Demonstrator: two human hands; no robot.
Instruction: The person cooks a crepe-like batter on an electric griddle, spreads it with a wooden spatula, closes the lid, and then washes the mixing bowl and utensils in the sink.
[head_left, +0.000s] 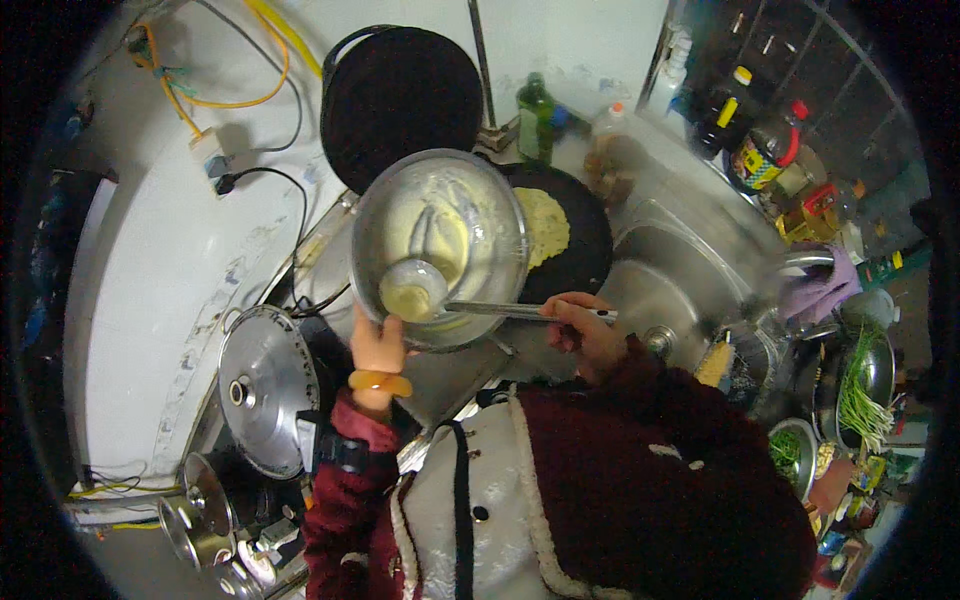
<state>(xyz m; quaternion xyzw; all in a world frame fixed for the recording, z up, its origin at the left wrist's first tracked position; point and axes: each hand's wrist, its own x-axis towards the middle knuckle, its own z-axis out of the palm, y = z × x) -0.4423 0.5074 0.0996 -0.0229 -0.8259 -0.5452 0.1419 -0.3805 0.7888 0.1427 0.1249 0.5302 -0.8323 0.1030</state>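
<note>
My left hand (379, 341) grips the near rim of a metal mixing bowl (491, 300), thumb over the edge. Pale yellow batter (454, 244) coats the inside of the bowl. In my right hand (589, 326) is the handle of a metal ladle (499, 309). The ladle's cup is over the bowl near my left thumb and has some batter in it. Behind and to the right of the bowl, a thin pancake (547, 229) lies on a round black griddle plate (589, 255). The bowl hides part of both. A matching black round griddle lid (405, 105) stands raised behind.
Right of the griddle is a stainless steel sink (645, 289). A green bottle (535, 124) and a sauce bottle (761, 154) stand farther back. A large metal pot lid (262, 390) is at left. A black power cord (304, 217) runs along the wall. Chives (862, 397) fill a basin at right.
</note>
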